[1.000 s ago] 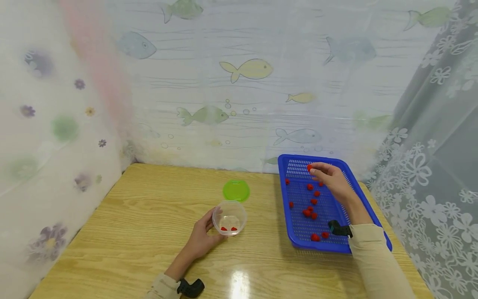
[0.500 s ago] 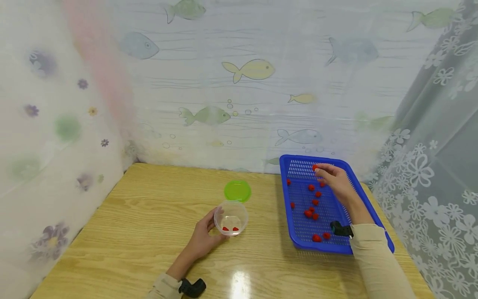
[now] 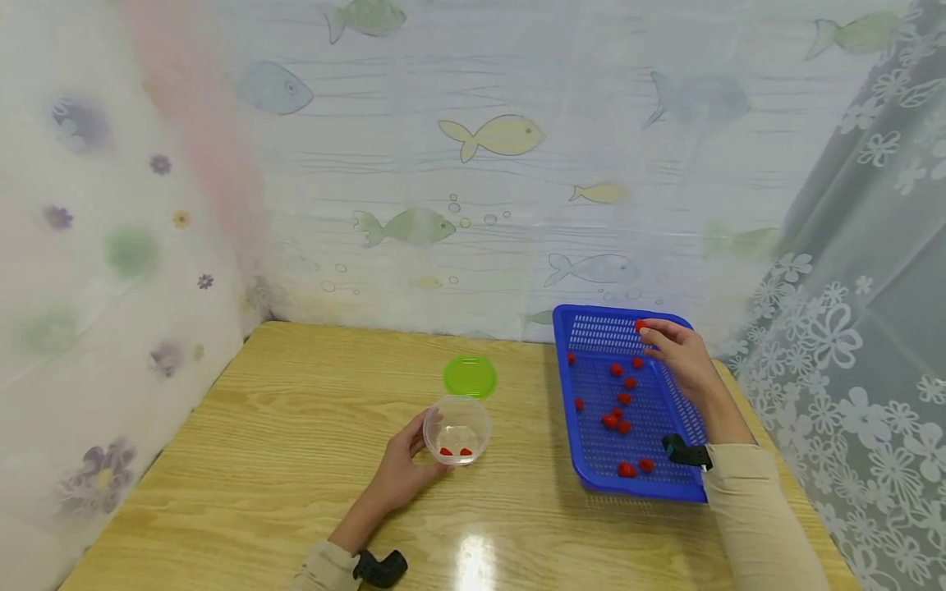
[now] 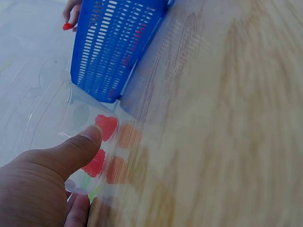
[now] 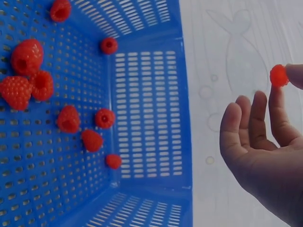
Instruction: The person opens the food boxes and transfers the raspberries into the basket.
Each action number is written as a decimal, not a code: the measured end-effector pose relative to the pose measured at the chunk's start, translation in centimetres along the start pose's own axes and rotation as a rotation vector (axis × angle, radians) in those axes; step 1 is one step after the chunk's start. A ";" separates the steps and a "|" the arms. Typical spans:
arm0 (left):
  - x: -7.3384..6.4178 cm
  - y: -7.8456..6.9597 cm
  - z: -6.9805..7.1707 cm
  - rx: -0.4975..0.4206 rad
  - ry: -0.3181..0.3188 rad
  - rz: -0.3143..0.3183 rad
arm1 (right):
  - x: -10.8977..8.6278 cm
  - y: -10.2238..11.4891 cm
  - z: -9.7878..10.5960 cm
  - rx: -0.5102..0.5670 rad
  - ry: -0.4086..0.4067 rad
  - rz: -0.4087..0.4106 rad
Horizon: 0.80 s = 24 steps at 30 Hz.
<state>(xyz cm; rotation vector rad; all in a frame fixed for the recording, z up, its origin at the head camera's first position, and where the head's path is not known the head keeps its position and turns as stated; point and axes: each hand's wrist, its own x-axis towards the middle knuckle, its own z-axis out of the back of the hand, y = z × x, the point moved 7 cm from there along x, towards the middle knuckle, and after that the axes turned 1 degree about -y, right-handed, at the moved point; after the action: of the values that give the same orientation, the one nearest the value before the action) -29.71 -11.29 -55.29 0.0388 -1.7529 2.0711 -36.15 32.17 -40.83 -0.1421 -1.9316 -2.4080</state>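
Note:
My left hand grips a clear plastic tub from its left side, thumb pressed along the wall in the left wrist view. Two raspberries lie at the bottom of the tub. Over the far right part of the blue basket, my right hand pinches one raspberry between thumb and forefinger. The other fingers are loosely bent away from it in the right wrist view. Several more raspberries are scattered over the basket's slotted floor.
Just behind the tub lies a round green lid on the wooden table. Fish-patterned curtain hangs along the table's back edge. A lace curtain borders the right side, close to the basket.
The right hand, with its raspberry, has shifted a little to the right over the basket. My left hand and the tub stay in place.

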 end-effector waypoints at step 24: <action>-0.1 -0.2 -0.1 0.023 0.013 -0.027 | -3.1 4.7 -4.0 -0.062 0.034 0.103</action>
<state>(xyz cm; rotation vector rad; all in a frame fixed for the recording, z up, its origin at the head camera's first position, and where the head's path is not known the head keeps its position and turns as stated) -29.53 -11.19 -55.16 0.0558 -1.7119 2.0678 -32.80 27.22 -37.44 -0.1969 -1.7903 -2.3894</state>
